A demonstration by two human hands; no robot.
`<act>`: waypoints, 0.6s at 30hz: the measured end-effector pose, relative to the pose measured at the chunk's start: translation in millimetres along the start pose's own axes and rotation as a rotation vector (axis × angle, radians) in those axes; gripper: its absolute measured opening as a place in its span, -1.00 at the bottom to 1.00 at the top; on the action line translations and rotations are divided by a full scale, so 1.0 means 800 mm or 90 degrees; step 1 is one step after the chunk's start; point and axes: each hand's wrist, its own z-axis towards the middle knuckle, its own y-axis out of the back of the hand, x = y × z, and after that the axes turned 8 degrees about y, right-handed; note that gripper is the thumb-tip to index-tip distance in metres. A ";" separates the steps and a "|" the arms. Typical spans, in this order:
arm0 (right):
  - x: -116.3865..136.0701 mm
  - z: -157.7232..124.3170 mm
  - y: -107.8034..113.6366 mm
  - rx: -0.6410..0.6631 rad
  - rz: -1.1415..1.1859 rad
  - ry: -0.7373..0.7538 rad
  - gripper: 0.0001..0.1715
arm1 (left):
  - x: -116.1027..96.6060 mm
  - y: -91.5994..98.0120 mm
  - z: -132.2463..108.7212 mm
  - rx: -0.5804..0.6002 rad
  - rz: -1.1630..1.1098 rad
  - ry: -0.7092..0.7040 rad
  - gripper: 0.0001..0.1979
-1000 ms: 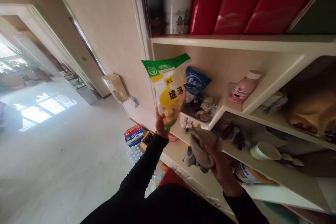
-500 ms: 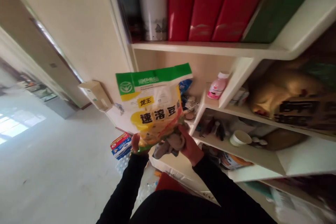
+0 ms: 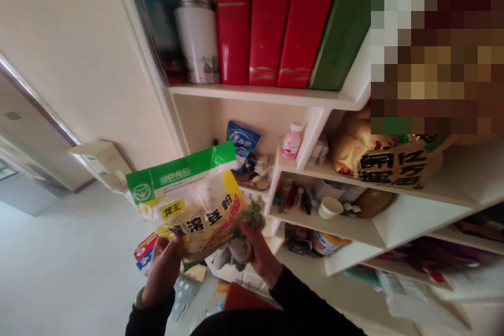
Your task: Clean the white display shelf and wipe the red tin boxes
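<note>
A soy powder bag with a green top band and yellow patches is tilted in front of me, its printed face towards the camera. My left hand grips its lower left corner, thumb on the front and fingers behind. At the lower right edge, my right hand is closed around the bag's side together with a bundled grey cloth item, which hangs below the bag. What kind of cloth item it is I cannot make out. The bag covers part of the right hand's fingers.
White shelving rises ahead, with red tins, a green tin and a white canister on top. Below stand a blue packet, a pink bottle, a white cup and a gold figure. Boxes lie on the floor.
The bag and both hands have shifted left and lower in view as the camera turned. My left hand now shows more, its thumb over the bag's front. More of the upper shelf is visible.
</note>
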 end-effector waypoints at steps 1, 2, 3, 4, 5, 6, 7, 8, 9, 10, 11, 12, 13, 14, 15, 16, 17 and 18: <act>-0.005 -0.004 0.002 0.005 -0.003 -0.005 -0.03 | -0.001 0.001 -0.003 -0.028 -0.004 0.020 -0.19; -0.010 -0.007 0.004 0.009 -0.005 -0.011 -0.04 | -0.003 0.002 -0.005 -0.046 -0.013 0.033 -0.21; -0.014 -0.010 0.007 0.014 -0.007 -0.016 -0.04 | -0.005 0.004 -0.007 -0.057 -0.023 0.042 -0.23; -0.018 -0.013 0.011 0.017 -0.012 -0.021 -0.03 | -0.007 0.006 -0.008 -0.064 -0.032 0.050 -0.25; -0.021 -0.015 0.016 0.019 -0.021 -0.024 -0.02 | -0.009 0.008 -0.008 -0.068 -0.039 0.055 -0.26; -0.024 -0.016 0.020 0.020 -0.032 -0.025 -0.01 | -0.012 0.010 -0.007 -0.069 -0.043 0.057 -0.26; -0.026 -0.017 0.025 0.018 -0.045 -0.021 -0.01 | -0.014 0.012 -0.007 -0.067 -0.042 0.056 -0.25; -0.028 -0.018 0.028 0.013 -0.059 -0.013 -0.02 | -0.017 0.013 -0.006 -0.061 -0.038 0.053 -0.23; -0.030 -0.018 0.032 0.006 -0.073 -0.002 -0.02 | -0.020 0.012 -0.005 -0.050 -0.034 0.051 -0.21; -0.031 -0.017 0.034 -0.005 -0.086 0.010 -0.03 | -0.022 0.011 -0.003 -0.035 -0.029 0.050 -0.19; -0.033 -0.016 0.035 -0.020 -0.100 0.023 -0.03 | -0.025 0.008 -0.002 -0.020 -0.028 0.049 -0.18; -0.033 -0.015 0.036 -0.037 -0.114 0.034 -0.02 | -0.027 0.005 -0.001 -0.004 -0.028 0.050 -0.17; -0.033 -0.014 0.036 -0.057 -0.127 0.049 0.00 | -0.029 0.001 -0.001 0.010 -0.032 0.050 -0.17; -0.031 -0.012 0.035 -0.077 -0.139 0.069 0.00 | -0.031 -0.004 0.000 0.024 -0.035 0.048 -0.18; -0.028 -0.012 0.035 -0.096 -0.151 0.092 -0.01 | -0.033 -0.010 0.000 0.039 -0.037 0.043 -0.18; -0.022 -0.012 0.034 -0.112 -0.164 0.118 -0.03 | -0.035 -0.016 -0.001 0.057 -0.036 0.036 -0.19; -0.014 -0.013 0.034 -0.123 -0.178 0.142 -0.06 | -0.038 -0.024 -0.002 0.077 -0.034 0.031 -0.21; -0.003 -0.014 0.034 -0.128 -0.191 0.161 -0.09 | -0.042 -0.033 -0.003 0.094 -0.031 0.025 -0.24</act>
